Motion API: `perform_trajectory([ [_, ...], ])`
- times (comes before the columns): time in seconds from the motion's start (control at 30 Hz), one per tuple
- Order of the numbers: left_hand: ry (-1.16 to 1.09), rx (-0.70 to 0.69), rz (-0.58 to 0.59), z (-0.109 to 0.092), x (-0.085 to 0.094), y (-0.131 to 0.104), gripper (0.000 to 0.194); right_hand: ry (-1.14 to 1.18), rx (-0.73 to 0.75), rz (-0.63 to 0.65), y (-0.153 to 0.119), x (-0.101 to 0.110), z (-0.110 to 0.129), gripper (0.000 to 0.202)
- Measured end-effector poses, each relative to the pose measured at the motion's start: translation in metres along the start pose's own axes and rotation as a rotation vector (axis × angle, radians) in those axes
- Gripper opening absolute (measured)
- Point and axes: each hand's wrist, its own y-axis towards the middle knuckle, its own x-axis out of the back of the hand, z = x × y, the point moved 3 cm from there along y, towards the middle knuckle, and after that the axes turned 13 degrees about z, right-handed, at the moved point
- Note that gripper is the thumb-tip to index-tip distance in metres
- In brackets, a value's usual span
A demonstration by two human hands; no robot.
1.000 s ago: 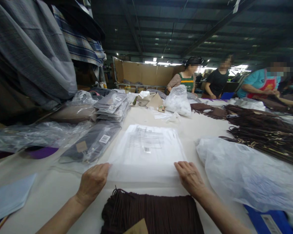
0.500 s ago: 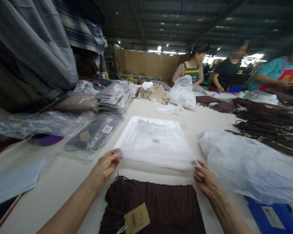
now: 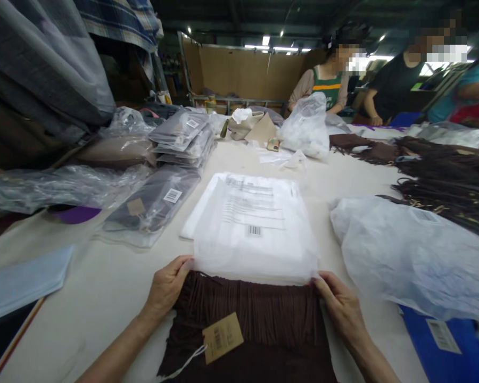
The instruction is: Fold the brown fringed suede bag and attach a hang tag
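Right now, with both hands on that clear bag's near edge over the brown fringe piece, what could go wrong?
1. The left hand and right hand pinch only the corners of the thin clear plastic bag; it might slip or tear.
2. The brown fringed garment has loose strands that may bunch at the bag's mouth.
3. Its tan cardboard hang tag could snag.

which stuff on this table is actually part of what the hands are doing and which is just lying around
In use:
- left hand and right hand, each gripping a near corner of the clear plastic bag
- brown fringed garment with kraft hang tag, under the bag's near edge

Lying about:
- stack of packed grey items
- crumpled plastic sheet
- brown fringed pieces
- purple item
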Motion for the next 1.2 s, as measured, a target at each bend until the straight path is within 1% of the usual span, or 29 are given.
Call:
perform_trajectory([
  [0.1,0.079,0.043,-0.09,0.002,-0.003,-0.019,0.043,-0.066,-0.072,-0.065,-0.016,-0.004,0.002,0.045],
  [0.23,0.107,0.156,-0.161,0.001,-0.01,-0.036,0.05,-0.01,-0.155,-0.117,-0.027,-0.011,0.006,0.049],
  [0.4,0.015,0.29,-0.255,0.0,-0.015,-0.053,0.053,0.135,-0.244,-0.15,-0.042,-0.016,0.009,0.052],
  [0.53,-0.081,0.368,-0.287,0.011,-0.015,-0.072,0.049,0.174,-0.261,-0.221,-0.06,-0.016,0.009,0.051],
  [0.63,-0.192,0.399,-0.308,0.018,-0.015,-0.088,0.047,0.216,-0.28,-0.234,-0.076,-0.017,0.003,0.051],
  [0.73,-0.329,0.422,-0.331,0.019,-0.018,-0.102,0.049,0.199,-0.3,-0.254,-0.09,-0.017,-0.004,0.052],
  [0.8,-0.382,0.44,-0.368,0.017,-0.019,-0.108,0.051,0.162,-0.307,-0.278,-0.098,-0.016,-0.008,0.054],
  [0.87,-0.349,0.437,-0.405,0.015,-0.02,-0.111,0.049,0.137,-0.315,-0.281,-0.104,-0.015,-0.011,0.055],
  [1.0,-0.151,0.444,-0.425,0.012,-0.015,-0.116,0.041,0.092,-0.389,-0.198,-0.113,-0.012,-0.018,0.058],
  [1.1,-0.001,0.463,-0.404,0.014,-0.008,-0.123,0.04,0.054,-0.454,-0.156,-0.12,-0.01,-0.027,0.061],
  [1.2,0.081,0.47,-0.341,0.018,-0.001,-0.133,0.043,0.018,-0.471,-0.176,-0.131,-0.01,-0.035,0.06],
])
